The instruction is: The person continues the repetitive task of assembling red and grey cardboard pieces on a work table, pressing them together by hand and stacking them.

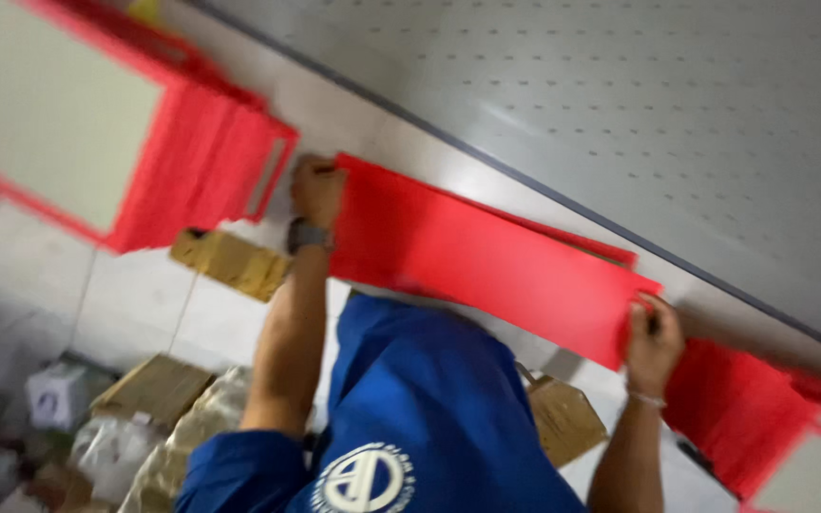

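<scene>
Left hand (316,190): clenched on one end of the red sheet (486,256), watch on the wrist.
Right hand (653,342): gripping the opposite end of the sheet, band on the wrist.
Sheet: stretched flat between both hands, over the grey table (620,114) edge.
Beyond left hand: red stack (206,161), just beside it.
Past right hand: more red pieces (734,408), close.
Below the arms: blue shirt (420,399), cardboard boxes (230,261), blurred.

Sheet (486,256): between left hand (317,190) and right hand (653,337)
Stack (203,171): left of sheet
Boxes (230,263): below, on the floor (144,294)
</scene>
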